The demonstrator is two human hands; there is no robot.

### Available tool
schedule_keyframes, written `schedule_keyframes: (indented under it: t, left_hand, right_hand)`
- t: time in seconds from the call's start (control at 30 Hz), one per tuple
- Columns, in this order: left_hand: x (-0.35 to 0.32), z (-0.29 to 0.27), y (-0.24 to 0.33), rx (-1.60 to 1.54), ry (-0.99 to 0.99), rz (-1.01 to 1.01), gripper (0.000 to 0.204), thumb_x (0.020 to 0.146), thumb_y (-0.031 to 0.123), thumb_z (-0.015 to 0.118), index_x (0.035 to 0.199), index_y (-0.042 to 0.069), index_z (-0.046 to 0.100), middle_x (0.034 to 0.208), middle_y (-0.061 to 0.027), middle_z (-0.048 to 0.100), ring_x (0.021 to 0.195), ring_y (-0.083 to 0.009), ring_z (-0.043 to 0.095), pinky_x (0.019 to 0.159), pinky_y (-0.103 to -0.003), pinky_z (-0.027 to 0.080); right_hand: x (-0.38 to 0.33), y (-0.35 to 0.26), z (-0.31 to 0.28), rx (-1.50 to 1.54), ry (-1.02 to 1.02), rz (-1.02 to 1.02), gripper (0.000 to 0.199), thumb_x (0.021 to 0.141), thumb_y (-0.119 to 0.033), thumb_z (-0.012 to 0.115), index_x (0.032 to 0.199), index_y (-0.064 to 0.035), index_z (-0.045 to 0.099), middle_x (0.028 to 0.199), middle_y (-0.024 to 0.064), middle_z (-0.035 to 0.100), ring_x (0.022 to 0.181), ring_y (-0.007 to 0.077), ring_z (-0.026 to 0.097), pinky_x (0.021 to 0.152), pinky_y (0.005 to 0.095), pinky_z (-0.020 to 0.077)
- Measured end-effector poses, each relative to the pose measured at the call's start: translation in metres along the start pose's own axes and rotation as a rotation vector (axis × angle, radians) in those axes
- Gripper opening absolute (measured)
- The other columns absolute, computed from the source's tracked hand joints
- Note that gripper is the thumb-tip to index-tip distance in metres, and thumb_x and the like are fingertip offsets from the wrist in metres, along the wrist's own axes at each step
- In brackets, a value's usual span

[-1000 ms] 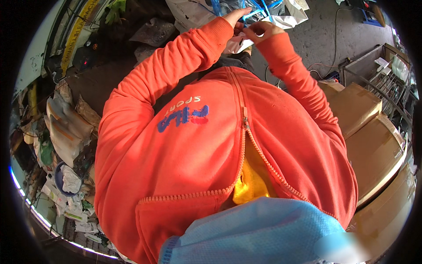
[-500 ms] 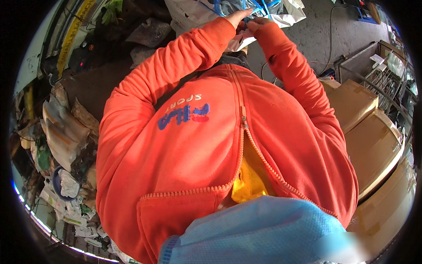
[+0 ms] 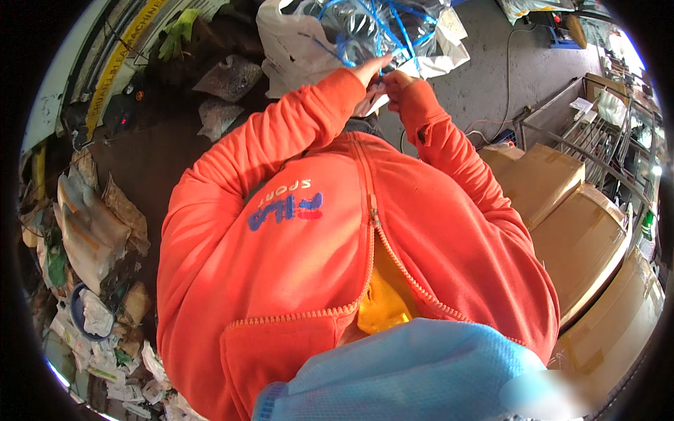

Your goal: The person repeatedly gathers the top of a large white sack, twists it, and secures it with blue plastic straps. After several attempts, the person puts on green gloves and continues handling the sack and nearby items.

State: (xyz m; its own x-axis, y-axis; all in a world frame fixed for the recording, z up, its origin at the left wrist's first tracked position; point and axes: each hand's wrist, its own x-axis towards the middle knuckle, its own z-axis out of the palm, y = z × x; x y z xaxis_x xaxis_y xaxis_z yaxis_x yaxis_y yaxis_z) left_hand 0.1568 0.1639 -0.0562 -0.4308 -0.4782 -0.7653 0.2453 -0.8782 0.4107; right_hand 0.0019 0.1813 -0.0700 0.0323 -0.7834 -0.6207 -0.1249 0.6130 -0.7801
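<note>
- A grey floor (image 3: 484, 52) is seen on the far side, crossed by a thin dark cable (image 3: 508, 77), and a darker surface (image 3: 168, 140) is spread on the left
- The left edge of the room is lined with a curved yellow band (image 3: 121, 62), with a green glove (image 3: 177, 34) seen beside it
- On the right, at least three cardboard boxes (image 3: 579, 245) are counted, set one behind another, with one metal rack (image 3: 597, 137) placed beyond them
- Two clear plastic bags (image 3: 228, 77) are counted on the darker surface, and one round blue tub (image 3: 78, 316) is seen among loose litter (image 3: 98, 361) at the lower left, with a crumpled white piece (image 3: 97, 313) held in it
- One white bag (image 3: 298, 56) is placed at the top centre, in front of the body – dark plastic (image 3: 361, 43) is held inside, crossed by several blue strings (image 3: 379, 24)
- The left hand (image 3: 371, 69) is laid by the strings at the bag's near edge, fingers extended – whether anything is gripped cannot be told
- The right hand (image 3: 400, 88) is placed just beside it, fingers curled inward, and whether they are closed on anything cannot be told
</note>
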Motion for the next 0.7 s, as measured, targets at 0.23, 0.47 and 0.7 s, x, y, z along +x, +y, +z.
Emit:
schedule_keyframes:
  t: [0.23, 0.47, 0.7]
  left_hand:
    - [-0.003, -0.012, 0.001, 0.138, -0.111, 0.042, 0.051, 0.081, 0.045, 0.055, 0.108, 0.002, 0.054, 0.096, -0.0052, 0.058, 0.092, -0.0122, 0.052, 0.08, -0.025, 0.043]
    - [0.005, -0.024, -0.009, 0.412, -0.164, 0.555, 0.03, 0.086, 0.024, 0.052, 0.112, 0.008, 0.055, 0.089, -0.004, 0.06, 0.082, -0.0121, 0.056, 0.07, -0.025, 0.046]
    - [0.015, -0.021, -0.022, 0.385, 0.06, 0.519, 0.027, 0.085, 0.019, 0.047, 0.105, 0.005, 0.058, 0.104, -0.0105, 0.059, 0.091, -0.0216, 0.056, 0.077, -0.028, 0.046]
  right_hand:
    - [0.008, -0.007, -0.015, -0.475, -0.354, -0.278, 0.026, 0.081, -0.014, 0.056, 0.106, -0.0079, 0.055, 0.072, 0.0068, 0.059, 0.065, 0.0185, 0.057, 0.057, 0.0274, 0.0466]
    - [-0.019, -0.026, -0.014, -0.485, -0.124, -0.856, 0.02, 0.085, -0.02, 0.055, 0.092, -0.0023, 0.061, 0.085, 0.0023, 0.059, 0.079, 0.0127, 0.051, 0.074, 0.0264, 0.0405]
    - [-0.017, -0.046, -0.032, -0.169, -0.579, -0.205, 0.024, 0.088, -0.026, 0.053, 0.089, -0.0041, 0.062, 0.07, 0.0012, 0.055, 0.065, 0.0089, 0.048, 0.061, 0.0236, 0.0402]
